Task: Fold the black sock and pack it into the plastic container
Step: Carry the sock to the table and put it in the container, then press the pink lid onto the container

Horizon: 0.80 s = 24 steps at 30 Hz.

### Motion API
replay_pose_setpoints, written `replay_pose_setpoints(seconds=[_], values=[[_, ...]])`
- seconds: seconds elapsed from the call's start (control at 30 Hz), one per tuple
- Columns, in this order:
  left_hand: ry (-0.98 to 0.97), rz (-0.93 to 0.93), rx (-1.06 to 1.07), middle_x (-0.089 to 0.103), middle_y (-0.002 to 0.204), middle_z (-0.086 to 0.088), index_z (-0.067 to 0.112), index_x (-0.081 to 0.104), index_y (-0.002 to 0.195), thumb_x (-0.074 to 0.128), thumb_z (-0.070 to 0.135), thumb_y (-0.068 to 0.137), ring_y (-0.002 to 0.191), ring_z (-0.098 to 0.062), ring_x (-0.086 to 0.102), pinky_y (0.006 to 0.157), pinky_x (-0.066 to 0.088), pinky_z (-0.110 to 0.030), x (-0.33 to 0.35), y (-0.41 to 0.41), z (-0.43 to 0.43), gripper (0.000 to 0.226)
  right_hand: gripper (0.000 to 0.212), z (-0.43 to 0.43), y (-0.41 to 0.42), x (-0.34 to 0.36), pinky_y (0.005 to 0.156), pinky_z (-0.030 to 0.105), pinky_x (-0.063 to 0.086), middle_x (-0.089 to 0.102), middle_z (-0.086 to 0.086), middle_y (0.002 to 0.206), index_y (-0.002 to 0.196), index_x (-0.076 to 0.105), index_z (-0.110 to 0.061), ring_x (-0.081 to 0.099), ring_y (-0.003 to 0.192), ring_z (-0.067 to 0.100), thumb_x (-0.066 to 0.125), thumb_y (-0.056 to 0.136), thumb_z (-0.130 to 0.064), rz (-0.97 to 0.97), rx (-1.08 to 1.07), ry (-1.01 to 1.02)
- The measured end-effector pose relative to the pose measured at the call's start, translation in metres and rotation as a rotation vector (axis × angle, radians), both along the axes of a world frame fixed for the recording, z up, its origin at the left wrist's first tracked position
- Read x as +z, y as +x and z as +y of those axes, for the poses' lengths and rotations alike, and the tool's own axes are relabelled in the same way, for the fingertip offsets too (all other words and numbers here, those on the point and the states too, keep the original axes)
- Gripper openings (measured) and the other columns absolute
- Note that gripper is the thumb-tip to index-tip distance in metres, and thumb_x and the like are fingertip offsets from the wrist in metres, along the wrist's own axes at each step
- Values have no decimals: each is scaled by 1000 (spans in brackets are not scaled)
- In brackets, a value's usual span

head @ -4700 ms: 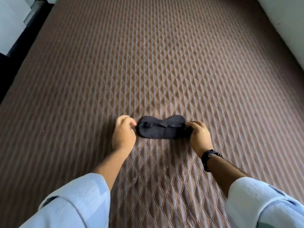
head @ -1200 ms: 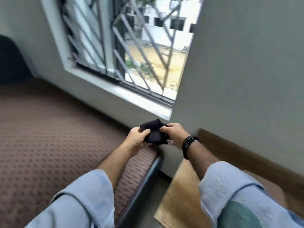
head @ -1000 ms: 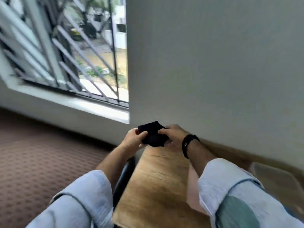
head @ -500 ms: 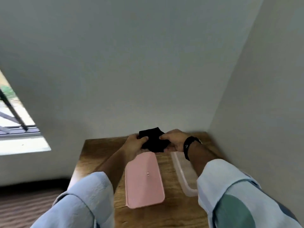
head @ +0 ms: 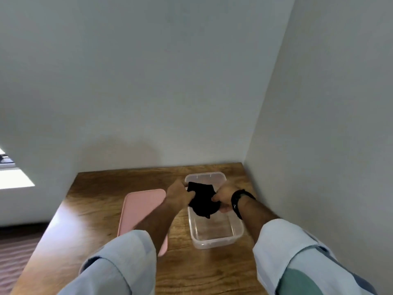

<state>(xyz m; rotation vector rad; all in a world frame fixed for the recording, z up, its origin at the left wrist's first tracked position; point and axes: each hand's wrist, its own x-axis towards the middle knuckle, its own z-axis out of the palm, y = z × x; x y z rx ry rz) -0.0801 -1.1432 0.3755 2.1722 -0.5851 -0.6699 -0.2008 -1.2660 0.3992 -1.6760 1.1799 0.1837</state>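
Note:
The folded black sock (head: 203, 200) hangs over the far half of a clear plastic container (head: 214, 239) that stands open on a wooden table (head: 95, 209). My left hand (head: 177, 195) grips the sock's left side and my right hand (head: 223, 199), with a black band on its wrist, grips its right side. The sock's lower edge dips inside the container's rim. Whether it touches the bottom is hidden.
A pink lid (head: 140, 211) lies flat on the table just left of the container, partly under my left forearm. Grey walls close off the table at the back and on the right. A striped mattress edge (head: 12, 258) shows at the lower left.
My view has swung from the bed and window to the table corner. Both hands carried the sock forward and down, from above the pink lid to over the open container.

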Motion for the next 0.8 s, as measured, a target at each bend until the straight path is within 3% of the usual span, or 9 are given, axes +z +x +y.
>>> replay_pose_setpoints(seconds=[0.1, 0.13, 0.2, 0.27, 0.37, 0.5, 0.63, 0.7, 0.8], values=[[185, -280, -29, 72, 117, -8, 17, 58, 128, 74, 24, 86, 108, -30, 70, 89, 58, -38, -2, -15, -6, 46, 8, -1, 1, -9, 87, 42, 58, 58, 14, 106, 92, 57, -12, 58, 91, 24, 64, 90, -7, 83, 194, -158], [262, -366, -56, 73, 115, -7, 19, 57, 126, 72, 26, 86, 105, -30, 70, 85, 57, -39, 0, -22, -9, 43, 18, -1, 2, -14, 88, 42, 57, 56, 12, 104, 78, 51, -15, 55, 90, 23, 62, 91, -11, 109, 223, -232], [367, -475, -72, 73, 111, -10, 19, 53, 121, 69, 25, 89, 101, -32, 70, 80, 55, -42, 1, -36, -16, 37, 32, 2, 3, -26, 64, 33, 50, 58, 8, 92, 66, 44, -18, 53, 72, 20, 50, 98, -18, 115, 188, -374], [435, -527, -73, 73, 112, -12, 17, 52, 122, 67, 22, 92, 101, -32, 70, 80, 54, -43, 0, -44, -21, 34, 33, 7, 2, -32, 59, 29, 40, 64, 10, 92, 70, 49, -14, 51, 68, 20, 40, 101, -17, 153, 227, -553], [511, -592, -127, 73, 116, -11, 16, 54, 128, 71, 25, 92, 108, -32, 69, 87, 56, -42, -4, -49, -19, 40, 25, 10, 1, -33, 69, 31, 43, 71, 10, 106, 92, 66, -12, 61, 82, 26, 43, 102, -15, 183, 330, -654], [315, -550, -117, 69, 127, -4, 24, 55, 137, 69, 32, 93, 118, -27, 63, 93, 56, -43, -2, -44, 4, 48, 27, 12, -1, -31, 81, 33, 50, 70, 12, 113, 111, 68, -7, 67, 104, 29, 44, 101, -15, 186, 379, -654], [121, -525, 106, 67, 133, 0, 24, 60, 135, 61, 28, 98, 120, -20, 62, 98, 56, -45, -1, -20, 55, 38, 24, 28, 3, -9, 74, 31, 51, 68, 6, 98, 105, 69, -9, 60, 83, 24, 47, 97, -16, 131, 433, -763], [182, -477, 198, 66, 136, -2, 21, 59, 138, 61, 24, 98, 119, -21, 64, 95, 57, -40, -8, -4, 93, 40, 21, 42, 15, 6, 80, 36, 57, 70, 7, 98, 103, 68, -10, 66, 89, 25, 49, 95, -15, 4, 436, -815], [367, -266, 331, 64, 141, -7, 18, 54, 144, 60, 21, 98, 116, -26, 66, 84, 58, -38, -22, 15, 156, 46, 23, 86, 43, 20, 86, 43, 56, 73, 10, 102, 104, 68, -10, 68, 97, 29, 47, 97, -19, -318, 393, -725]])
